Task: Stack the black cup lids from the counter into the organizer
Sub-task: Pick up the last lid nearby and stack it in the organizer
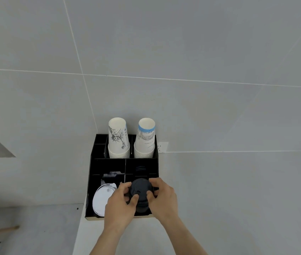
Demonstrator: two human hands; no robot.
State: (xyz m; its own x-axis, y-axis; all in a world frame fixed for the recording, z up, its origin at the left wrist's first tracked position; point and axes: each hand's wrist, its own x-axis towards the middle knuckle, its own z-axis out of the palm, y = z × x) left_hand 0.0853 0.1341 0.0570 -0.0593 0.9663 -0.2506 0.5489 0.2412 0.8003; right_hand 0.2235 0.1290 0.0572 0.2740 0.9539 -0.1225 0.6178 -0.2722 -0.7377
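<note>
Both hands lower a stack of black lids into the organizer's front right compartment.

White lids (100, 199) lie at left; the left hand (120, 205) and right hand (162, 197) close their fingers around the stack of black lids (140, 192) above the organizer (90, 181). Next, I judge, it must be settled down straight, then released.

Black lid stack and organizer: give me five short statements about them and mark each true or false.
1. Both hands, left hand and right hand, grip the stack of black lids. True.
2. The stack of black lids lies flat on the counter. False: it is held over the black organizer, front right.
3. White lids sit in the front left compartment. True.
4. Three stacks of paper cups stand at the back. False: two, upside down.
5. The white lids are in the right hand. False: no hand grips them.
</note>
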